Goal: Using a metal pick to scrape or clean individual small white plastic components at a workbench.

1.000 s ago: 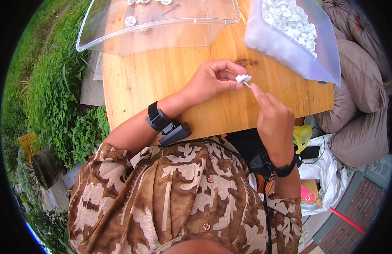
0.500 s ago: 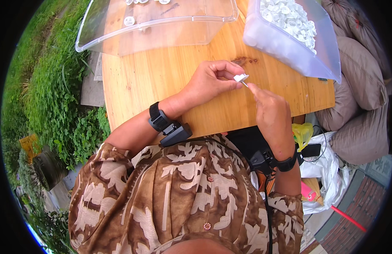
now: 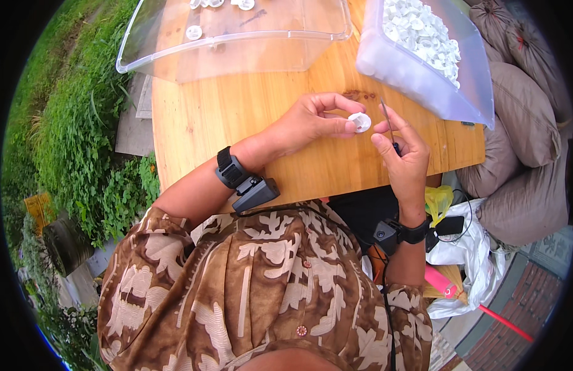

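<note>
**Small white disc pinched over the wooden table**

We hold a small white disc [image 3: 360, 122] in our left hand [image 3: 311, 120], fingers pressed together on it, thumb below and fingertips on its near edge. The disc sits just above the wooden table [image 3: 237, 111], close to picture centre and a little toward one o'clock.

Our right hand [image 3: 403, 154] is at three o'clock of the disc, just beside it but not touching. Its fingers are closed around a thin metal pin tool [image 3: 387, 125] with a dark handle; the slim shaft points up toward twelve o'clock, its tip level with the disc's top edge.

Both wrists carry dark bands with small black devices: one on the left wrist [image 3: 246, 182] at eight o'clock of the disc, one on the right wrist [image 3: 398, 234] at five o'clock.

At one o'clock a clear plastic bin [image 3: 416, 74] rests on the table's far corner, filled with many white discs [image 3: 422, 34]. At eleven o'clock lies a shallow clear tray [image 3: 237, 43] with a few white pieces in it.

Grass [image 3: 70, 123] lies at nine o'clock, and grey sacks [image 3: 521, 117] are piled at three o'clock.
</note>
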